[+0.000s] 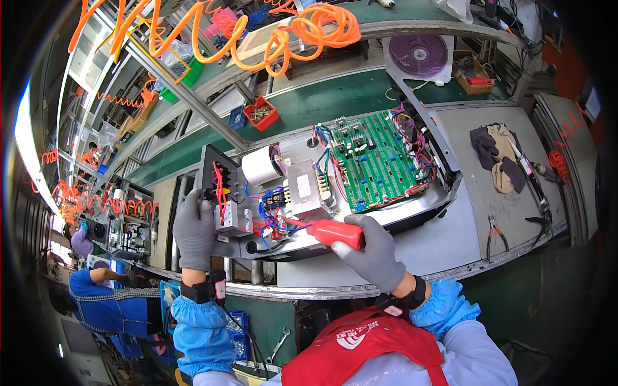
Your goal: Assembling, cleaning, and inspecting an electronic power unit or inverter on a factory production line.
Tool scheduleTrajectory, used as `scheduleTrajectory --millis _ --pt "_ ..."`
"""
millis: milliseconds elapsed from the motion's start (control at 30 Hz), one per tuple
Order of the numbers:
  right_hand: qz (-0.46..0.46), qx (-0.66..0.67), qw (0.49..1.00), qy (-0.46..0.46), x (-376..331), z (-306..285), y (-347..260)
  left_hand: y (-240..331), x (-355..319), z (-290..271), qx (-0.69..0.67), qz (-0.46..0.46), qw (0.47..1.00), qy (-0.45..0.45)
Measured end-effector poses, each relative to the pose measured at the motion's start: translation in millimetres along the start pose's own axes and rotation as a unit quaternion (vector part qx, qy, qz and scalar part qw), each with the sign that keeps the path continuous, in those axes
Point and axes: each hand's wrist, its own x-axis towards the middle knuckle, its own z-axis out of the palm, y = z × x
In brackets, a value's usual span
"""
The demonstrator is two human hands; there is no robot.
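My gloved right hand [374,254] is closed around a screwdriver [336,233] with a thick red handle. Its shaft points left, toward blue and red wires at the foot of a boxy transformer [306,186]; just what the tip touches is too small to tell. My left hand [194,231], also gloved, grips the edge of the black end panel [209,168] of an open metal chassis [412,222]. Inside the chassis are a white cylinder [260,165], a grey terminal block [233,220] with red wires, and a large green circuit board [376,161].
Right of the chassis lie cloths [499,154], a long slim tool [531,174] and pliers [494,237]. Behind stand a red bin [261,114] of small parts and a fan [420,58]. Orange coiled hoses [322,26] hang overhead. A person in blue [112,302] works at left.
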Motion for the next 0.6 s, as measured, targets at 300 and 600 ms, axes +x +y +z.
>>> scheduleTrajectory --millis 300,600 --pt "-0.011 -0.008 1.0 0.017 -10 -4 -4 0 0 -1 -0.005 -0.022 1.0 -0.014" --pt "-0.002 -0.084 0.987 0.139 -76 -65 -26 -15 0 4 -0.074 -0.001 0.997 -0.014"
